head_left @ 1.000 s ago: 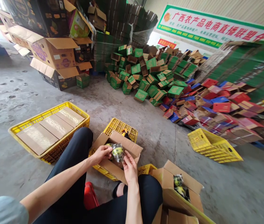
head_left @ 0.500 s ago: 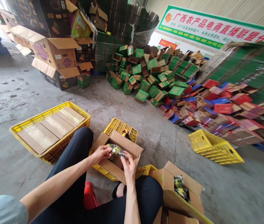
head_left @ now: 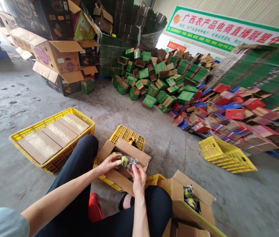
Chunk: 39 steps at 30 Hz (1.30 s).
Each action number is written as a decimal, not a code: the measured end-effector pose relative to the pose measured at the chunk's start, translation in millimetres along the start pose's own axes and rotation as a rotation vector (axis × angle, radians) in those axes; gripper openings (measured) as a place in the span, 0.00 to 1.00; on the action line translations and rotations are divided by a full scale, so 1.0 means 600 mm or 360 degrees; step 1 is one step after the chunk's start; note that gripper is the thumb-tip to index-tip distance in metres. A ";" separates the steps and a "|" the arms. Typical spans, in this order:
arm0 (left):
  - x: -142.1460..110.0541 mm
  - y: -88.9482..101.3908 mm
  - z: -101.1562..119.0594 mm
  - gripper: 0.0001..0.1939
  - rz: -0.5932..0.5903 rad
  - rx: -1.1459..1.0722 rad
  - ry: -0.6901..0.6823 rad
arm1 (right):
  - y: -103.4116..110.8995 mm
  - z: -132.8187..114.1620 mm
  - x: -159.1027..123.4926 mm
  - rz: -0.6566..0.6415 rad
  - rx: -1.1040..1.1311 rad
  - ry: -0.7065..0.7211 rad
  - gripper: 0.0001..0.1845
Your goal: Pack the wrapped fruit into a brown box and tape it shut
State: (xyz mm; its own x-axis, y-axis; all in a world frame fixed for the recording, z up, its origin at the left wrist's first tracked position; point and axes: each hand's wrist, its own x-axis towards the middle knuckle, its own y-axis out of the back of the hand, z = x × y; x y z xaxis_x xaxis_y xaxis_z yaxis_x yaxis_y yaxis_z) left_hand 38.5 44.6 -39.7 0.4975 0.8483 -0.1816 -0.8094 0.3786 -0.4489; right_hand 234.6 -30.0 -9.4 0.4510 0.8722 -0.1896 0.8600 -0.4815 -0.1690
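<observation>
A yellow-green fruit in a clear plastic bag (head_left: 125,161) is held over an open cardboard box (head_left: 118,179). My left hand (head_left: 108,164) grips the bag's left end, thumb and fingers together. At its right end, my right hand (head_left: 138,177) pinches the plastic between thumb and fingertips. Another bagged fruit (head_left: 113,154) shows inside the box, partly hidden behind my left hand. The box rests on a yellow plastic crate (head_left: 113,183). To the right, a second open box (head_left: 179,189) contains several bagged fruits (head_left: 191,201).
An upturned yellow crate (head_left: 122,133) carries an orange-and-black object (head_left: 132,141). On the left, a yellow crate (head_left: 25,156) holds three taped boxes (head_left: 59,132). Another yellow crate (head_left: 225,154) lies to the right. Piles of green boxes (head_left: 149,101) and red-blue boxes (head_left: 234,114) are behind. Something red (head_left: 95,207) is between my legs.
The bagged fruit has turned and shifted slightly right between my hands. My left fingers have moved along the bag, and my right hand now pinches its end a little farther right.
</observation>
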 end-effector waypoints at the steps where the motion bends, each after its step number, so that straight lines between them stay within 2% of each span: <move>1: 0.000 0.000 0.000 0.34 0.0018 0.0000 -0.0001 | -0.001 -0.002 -0.002 -0.0027 0.0004 -0.0011 0.26; 5: 0.006 0.005 0.000 0.29 0.0076 0.0012 -0.0016 | -0.006 -0.009 -0.008 -0.0082 0.0063 -0.0034 0.24; 9: 0.009 0.008 -0.001 0.29 0.0055 0.0055 -0.0052 | -0.005 -0.011 -0.007 -0.0047 0.0099 -0.0045 0.23; 13: 0.009 0.005 -0.004 0.28 0.0114 -0.0005 -0.0101 | -0.002 -0.008 0.000 0.0045 0.0061 -0.0031 0.23; 20: 0.011 -0.004 -0.004 0.30 0.0147 -0.0253 0.0003 | -0.003 0.003 0.006 0.0145 0.0014 -0.0085 0.26; 23: 0.007 -0.004 0.001 0.29 0.0138 -0.0262 0.0039 | -0.005 0.007 0.006 0.0103 0.0044 -0.0103 0.27; 30: 0.000 0.000 0.004 0.28 -0.0010 -0.0339 0.0045 | -0.008 0.005 0.003 -0.0063 0.0088 -0.0097 0.24; 33: 0.002 0.003 0.000 0.27 0.0015 -0.0355 0.0049 | -0.013 -0.002 -0.002 -0.0172 0.0082 -0.0098 0.26; 36: 0.004 0.004 -0.002 0.29 0.0106 -0.0405 0.0029 | -0.016 -0.006 -0.008 -0.0195 0.0073 -0.0102 0.32; 39: 0.005 0.004 -0.001 0.31 0.0199 -0.0433 0.0001 | -0.018 -0.001 -0.013 -0.0242 0.0040 -0.0140 0.31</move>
State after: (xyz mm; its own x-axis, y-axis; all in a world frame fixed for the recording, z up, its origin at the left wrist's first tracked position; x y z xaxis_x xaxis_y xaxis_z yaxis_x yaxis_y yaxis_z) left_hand 38.2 47.7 -41.9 0.3994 0.8818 -0.2508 -0.7511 0.1578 -0.6411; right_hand 222.1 -31.2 -5.3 0.2927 0.9245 -0.2441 0.9099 -0.3477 -0.2260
